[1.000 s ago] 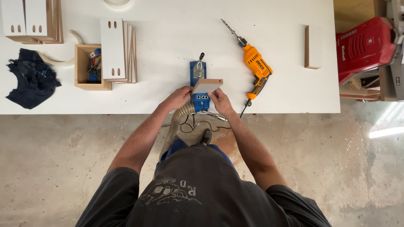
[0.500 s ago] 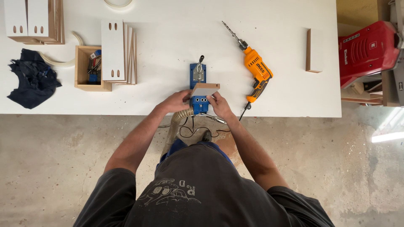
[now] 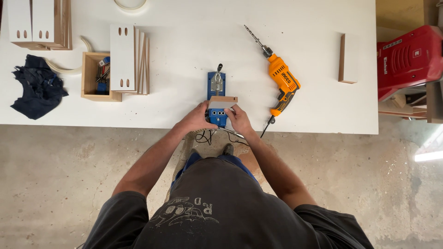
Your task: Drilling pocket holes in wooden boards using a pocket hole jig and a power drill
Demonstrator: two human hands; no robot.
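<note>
Both hands, left hand (image 3: 199, 119) and right hand (image 3: 237, 119), are gripping a small wooden panel (image 3: 223, 99) in the blue jig (image 3: 217, 110), fingers clamped on its side edges; it is looking stiff, light, best held by those edges.

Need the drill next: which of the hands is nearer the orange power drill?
Right. The right hand is at the blue jig, just left of the orange power drill; the left hand is beyond the jig.
</note>
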